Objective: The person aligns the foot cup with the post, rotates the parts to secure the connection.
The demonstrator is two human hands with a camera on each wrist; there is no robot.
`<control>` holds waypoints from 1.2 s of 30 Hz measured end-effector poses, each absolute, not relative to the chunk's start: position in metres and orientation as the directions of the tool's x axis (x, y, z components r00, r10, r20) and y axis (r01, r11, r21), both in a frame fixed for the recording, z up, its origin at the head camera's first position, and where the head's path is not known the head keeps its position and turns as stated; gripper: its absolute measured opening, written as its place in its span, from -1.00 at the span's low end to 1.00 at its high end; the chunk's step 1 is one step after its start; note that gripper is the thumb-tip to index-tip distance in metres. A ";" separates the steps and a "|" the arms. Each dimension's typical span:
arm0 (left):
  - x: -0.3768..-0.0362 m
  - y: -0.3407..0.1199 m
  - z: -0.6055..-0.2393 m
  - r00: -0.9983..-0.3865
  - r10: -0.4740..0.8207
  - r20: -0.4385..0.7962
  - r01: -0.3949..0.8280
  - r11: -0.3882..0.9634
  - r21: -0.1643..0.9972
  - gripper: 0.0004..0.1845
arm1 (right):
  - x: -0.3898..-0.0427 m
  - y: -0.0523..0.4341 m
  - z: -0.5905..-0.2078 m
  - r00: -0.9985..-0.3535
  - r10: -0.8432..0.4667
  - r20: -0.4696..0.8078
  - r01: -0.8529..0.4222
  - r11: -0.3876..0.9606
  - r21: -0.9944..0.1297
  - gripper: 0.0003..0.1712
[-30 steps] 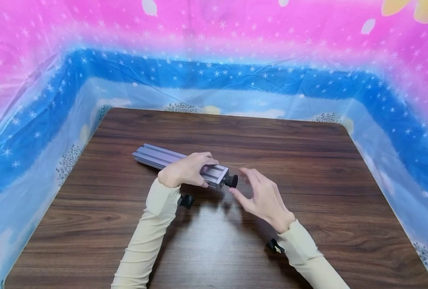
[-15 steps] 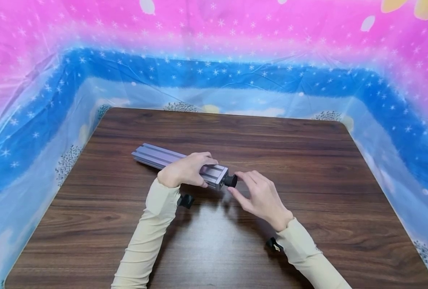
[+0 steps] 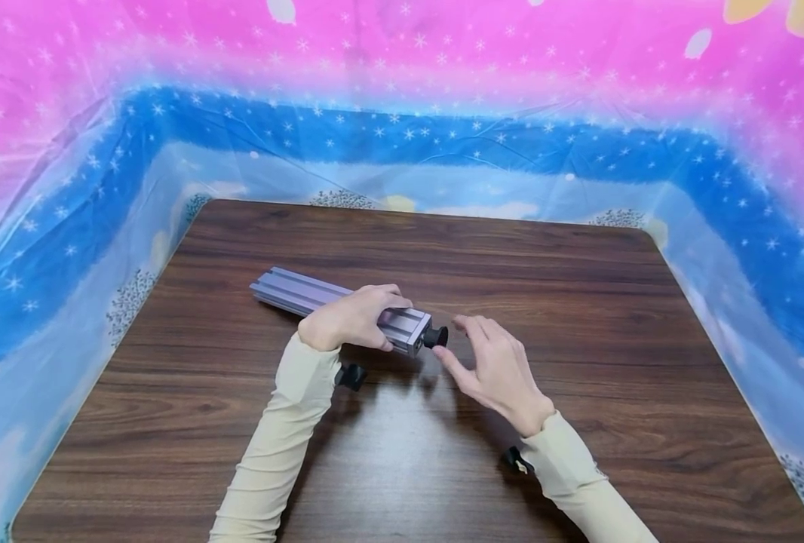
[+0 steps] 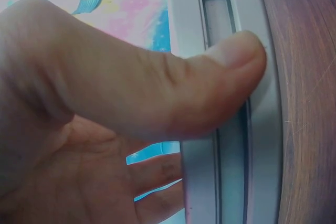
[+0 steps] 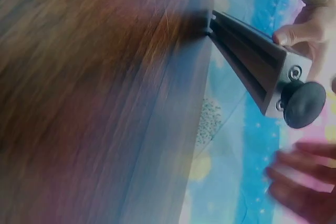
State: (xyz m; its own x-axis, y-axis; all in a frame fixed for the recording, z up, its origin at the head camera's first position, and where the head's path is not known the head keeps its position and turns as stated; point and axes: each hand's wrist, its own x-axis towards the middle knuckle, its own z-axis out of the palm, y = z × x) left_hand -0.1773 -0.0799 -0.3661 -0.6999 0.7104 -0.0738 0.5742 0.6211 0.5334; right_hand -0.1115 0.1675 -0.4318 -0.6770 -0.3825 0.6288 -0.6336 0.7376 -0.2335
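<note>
A grey slotted aluminium bar (image 3: 337, 306) lay slantwise on the dark wooden table (image 3: 578, 302), its far end reaching out to the left of the left hand (image 3: 348, 320). That hand gripped the bar near its nearer end, fingers curled over the top and the thumb underneath. In the left wrist view the thumb (image 4: 210, 87) pressed flat across one of the bar's (image 4: 231, 145) slots, with the other fingers wrapped round the far side. Just below the left hand, at the cream sleeve (image 3: 286, 422), a small black wrist mount (image 3: 351, 375) showed against the table.

To the right of the left hand, the bar ended in a square face, and a black round knob (image 3: 435, 336) stuck out from that face. In the right wrist view the knob (image 5: 303, 103) sat on the end plate beside a small screw head, clear of the fingertips (image 5: 299, 192) that showed blurred below it.

The right hand (image 3: 500, 369) lay just right of the knob, fingers loosely spread and lightly bent, holding nothing. Its thumb and forefinger tips stood very near the knob, but apart from it as far as the head view showed. Behind the right hand, at its wrist, another small black mount (image 3: 516, 460) sat beside the sleeve.

Beyond both hands, a starry pink and blue plastic sheet (image 3: 402, 113) stood round the table.
</note>
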 end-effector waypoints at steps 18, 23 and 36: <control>-0.176 -0.080 -0.365 -0.699 0.711 -0.081 0.570 0.622 0.537 -0.38 | -0.113 0.165 -0.434 -0.571 -0.477 0.668 -0.748 0.637 -0.185 -0.51; -0.176 -0.080 -0.365 -0.700 0.710 -0.078 0.568 0.620 0.542 -0.36 | -0.115 0.162 -0.435 -0.593 -0.409 0.694 -0.683 0.712 -0.164 -0.49; -0.178 -0.079 -0.363 -0.694 0.716 -0.077 0.580 0.620 0.529 -0.35 | -0.110 0.172 -0.429 -0.680 -0.458 0.573 -0.678 0.690 -0.254 -0.24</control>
